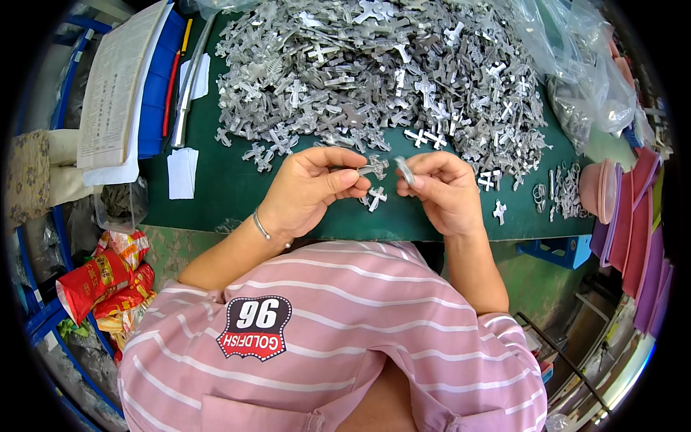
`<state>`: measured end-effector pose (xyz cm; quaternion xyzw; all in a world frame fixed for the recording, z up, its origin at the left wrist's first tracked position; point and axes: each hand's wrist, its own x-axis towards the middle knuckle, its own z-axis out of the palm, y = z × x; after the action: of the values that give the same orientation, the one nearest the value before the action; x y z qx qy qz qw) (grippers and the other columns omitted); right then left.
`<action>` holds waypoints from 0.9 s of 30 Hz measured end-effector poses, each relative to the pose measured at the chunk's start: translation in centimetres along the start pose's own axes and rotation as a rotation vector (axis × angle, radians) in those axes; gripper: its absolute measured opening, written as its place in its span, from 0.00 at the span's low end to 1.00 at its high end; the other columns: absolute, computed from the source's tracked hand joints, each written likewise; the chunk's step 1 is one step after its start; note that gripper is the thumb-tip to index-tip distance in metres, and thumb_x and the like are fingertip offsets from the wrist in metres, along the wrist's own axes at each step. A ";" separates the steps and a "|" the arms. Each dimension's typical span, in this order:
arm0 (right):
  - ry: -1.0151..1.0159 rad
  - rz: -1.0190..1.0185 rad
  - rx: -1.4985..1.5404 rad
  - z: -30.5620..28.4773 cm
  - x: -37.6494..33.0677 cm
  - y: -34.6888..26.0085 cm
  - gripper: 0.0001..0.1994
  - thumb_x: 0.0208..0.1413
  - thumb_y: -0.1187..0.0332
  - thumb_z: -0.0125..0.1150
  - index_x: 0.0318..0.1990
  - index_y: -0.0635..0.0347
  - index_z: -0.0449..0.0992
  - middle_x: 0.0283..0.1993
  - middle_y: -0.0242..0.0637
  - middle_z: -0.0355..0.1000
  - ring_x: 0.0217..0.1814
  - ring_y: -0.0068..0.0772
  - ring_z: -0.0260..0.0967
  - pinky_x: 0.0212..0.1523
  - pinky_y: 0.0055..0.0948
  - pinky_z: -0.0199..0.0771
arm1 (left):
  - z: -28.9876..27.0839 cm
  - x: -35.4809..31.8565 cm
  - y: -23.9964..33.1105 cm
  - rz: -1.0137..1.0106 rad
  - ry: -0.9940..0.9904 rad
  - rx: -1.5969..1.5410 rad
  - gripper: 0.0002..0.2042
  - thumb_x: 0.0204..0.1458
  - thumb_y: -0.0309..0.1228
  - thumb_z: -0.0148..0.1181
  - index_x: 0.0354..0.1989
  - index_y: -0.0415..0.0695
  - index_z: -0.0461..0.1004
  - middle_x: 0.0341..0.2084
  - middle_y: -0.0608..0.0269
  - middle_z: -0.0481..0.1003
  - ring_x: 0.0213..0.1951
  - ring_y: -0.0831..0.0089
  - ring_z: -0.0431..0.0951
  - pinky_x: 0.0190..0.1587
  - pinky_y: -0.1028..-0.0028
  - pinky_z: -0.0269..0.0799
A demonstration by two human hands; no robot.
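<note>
Close to the near edge of the green table, both my hands are raised over its surface. My left hand point(317, 180) pinches a small silver cross point(376, 168) between thumb and fingers. Opposite it, my right hand point(445, 186) grips a small shiny silver metal piece point(405, 171), seen nearly edge-on, so its full shape is unclear. The two pieces are a little apart. Another silver cross point(376, 199) lies just below my left fingertips. Beyond my hands spreads a large heap of silver crosses point(338, 79), with a single cross point(499, 211) lying off to the right.
Clear plastic bags point(576, 65) sit at the far right, and a small group of metal pieces point(568, 191) lies near pink tubs point(599, 191). At left are a blue tray point(152, 108) with papers, a metal rod point(191, 86) and white cards point(183, 173). A blue stool point(561, 252) stands below.
</note>
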<state>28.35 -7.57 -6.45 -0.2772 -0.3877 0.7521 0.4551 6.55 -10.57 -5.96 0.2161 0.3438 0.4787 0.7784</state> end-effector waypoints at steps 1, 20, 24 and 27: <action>-0.010 -0.033 0.117 -0.2 0.0 0.4 0.05 0.48 0.81 0.58 0.34 0.66 0.73 0.36 0.47 0.73 0.35 0.35 0.73 0.36 0.27 0.75 | -0.2 0.0 0.1 0.008 -0.033 -0.055 0.09 0.52 0.23 0.56 0.41 0.37 0.72 0.34 0.57 0.75 0.32 0.74 0.77 0.36 0.74 0.76; -0.040 -0.259 -1.283 3.0 0.4 0.9 0.13 0.43 0.73 0.65 0.39 0.62 0.74 0.35 0.40 0.67 0.31 0.34 0.66 0.30 0.28 0.67 | -2.4 -0.4 1.5 -0.069 0.144 -0.072 0.12 0.61 0.36 0.42 0.43 0.40 0.67 0.31 0.59 0.71 0.33 0.68 0.74 0.33 0.74 0.73; 0.055 -0.280 -1.193 2.2 0.7 2.0 0.09 0.48 0.74 0.61 0.38 0.63 0.74 0.31 0.39 0.70 0.27 0.37 0.68 0.27 0.27 0.68 | 0.7 -0.4 2.5 -0.128 0.162 -0.134 0.12 0.61 0.34 0.43 0.43 0.39 0.67 0.36 0.57 0.73 0.38 0.68 0.76 0.37 0.73 0.75; 0.224 0.165 -0.491 1.2 0.2 0.4 0.05 0.56 0.74 0.52 0.33 0.66 0.73 0.27 0.36 0.71 0.26 0.25 0.68 0.22 0.20 0.67 | -0.7 -0.8 1.9 -0.084 0.112 0.013 0.12 0.59 0.36 0.46 0.42 0.40 0.67 0.32 0.60 0.73 0.34 0.72 0.74 0.34 0.76 0.73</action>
<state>27.12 -7.90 -6.18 -0.4913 -0.4818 0.6346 0.3517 4.64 -10.38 -4.93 0.1793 0.3988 0.4549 0.7758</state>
